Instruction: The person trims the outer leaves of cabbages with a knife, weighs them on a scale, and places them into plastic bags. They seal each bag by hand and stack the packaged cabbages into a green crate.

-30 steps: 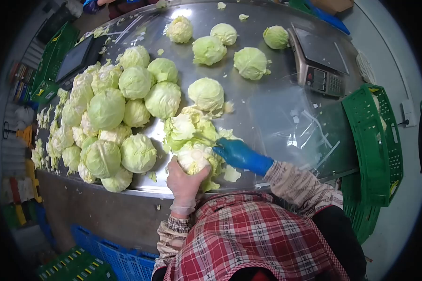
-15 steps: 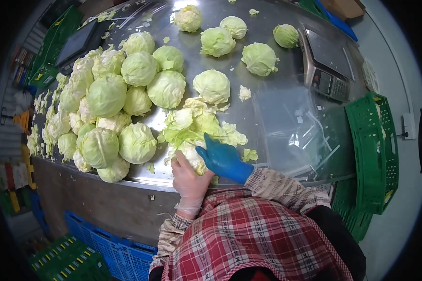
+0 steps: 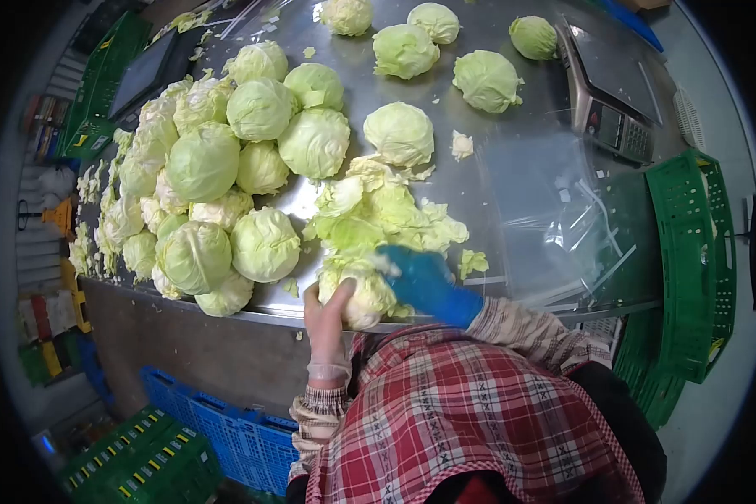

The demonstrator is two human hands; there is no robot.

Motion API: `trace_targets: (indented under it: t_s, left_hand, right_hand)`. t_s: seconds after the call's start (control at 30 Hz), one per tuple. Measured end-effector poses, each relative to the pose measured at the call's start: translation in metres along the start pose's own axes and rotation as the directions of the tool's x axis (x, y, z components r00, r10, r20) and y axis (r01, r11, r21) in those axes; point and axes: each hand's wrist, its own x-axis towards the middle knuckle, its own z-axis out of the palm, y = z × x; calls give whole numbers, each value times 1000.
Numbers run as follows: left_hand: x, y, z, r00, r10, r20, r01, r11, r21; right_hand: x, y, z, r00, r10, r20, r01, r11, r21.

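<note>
Since a second ago my right hand (image 3: 424, 281) has come onto the cabbage (image 3: 363, 294) at the tabletop's near edge, left hand (image 3: 326, 323) cupping it, both grips pressed on it; trimming continues, peeling loose leaves next.

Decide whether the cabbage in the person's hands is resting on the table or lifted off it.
Cannot tell for sure: the cabbage sits at the table edge, clasped between left hand and right hand, its underside hidden.

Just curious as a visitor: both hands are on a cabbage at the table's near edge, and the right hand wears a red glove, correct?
Not quite. The head view shows the right hand in a blue glove, not red. The rest holds: it and the left hand are on the cabbage at the near edge of the table.
</note>
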Motion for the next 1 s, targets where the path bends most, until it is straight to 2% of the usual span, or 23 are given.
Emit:
trace_targets:
  t_s: [0.03,0.07,0.17,0.23,0.27,0.3,0.37,0.43,0.5,0.53,0.6,0.63,0.7,0.77,0.83,0.9,0.93,0.97,1.0]
  left_hand:
    - [4,-3,-1,999,-20,35,22,998,-54]
    - [7,-8,0,1000,-4,1,4,996,-86]
    - [5,-6,0,996,-79,-41,71,985,-158]
    - [4,-8,-6,996,-89,-25,83,977,-199]
    - [8,-7,-7,996,-87,-4,83,965,-250]
    - [11,-8,-7,997,-80,-11,74,964,-254]
    - [10,-15,-4,995,-102,-8,91,917,-389]
    - [7,-16,3,995,-101,-23,84,913,-400]
    - [4,-19,9,995,-94,-39,69,910,-410]
    - [3,-22,10,993,-108,-47,80,910,-407]
    - [-2,-23,13,990,-131,-50,100,910,-403]
    - [-2,-26,13,990,-132,-52,100,910,-402]
    - [0,-31,14,987,-131,-92,93,938,-335]
    - [-1,-31,17,989,-122,-80,87,935,-345]
    - [-1,-32,21,986,-103,-131,50,932,-358]
    - [-1,-33,20,989,-101,-111,48,914,-403]
    - [0,-31,19,991,-100,-89,51,897,-439]
    - [2,-31,19,991,-95,-90,45,895,-444]
    - [-1,-31,18,990,-105,-90,56,897,-439]
  right_hand:
    - [10,2,-3,999,46,-17,-45,999,29]
    - [20,3,-10,985,163,-62,-156,982,108]
    - [36,26,5,983,148,-107,-137,985,104]
    - [48,56,7,950,288,-118,-270,951,151]
    - [53,60,1,925,340,-171,-324,939,116]
    - [55,67,-8,936,343,-77,-342,939,21]
    - [42,52,-12,963,194,-188,-185,981,62]
    - [19,-3,-37,964,231,129,-232,973,-6]
    - [-8,-22,-16,992,36,118,-25,996,-90]
    - [-8,-24,-14,993,34,114,-23,995,-93]
    - [-8,-30,-14,950,183,254,-162,982,-102]
    - [-7,-33,-15,949,183,255,-162,982,-100]
    - [-5,-36,-17,930,191,315,-125,968,-219]
    - [1,-26,-15,948,175,265,-117,968,-221]
    - [9,2,-3,963,156,222,-106,969,-222]
    - [33,12,-15,985,162,54,-157,984,-78]
    - [34,12,-21,957,245,154,-231,968,-102]
    - [29,7,-22,959,238,153,-224,969,-105]
    - [15,-6,-19,966,172,191,-144,978,-152]
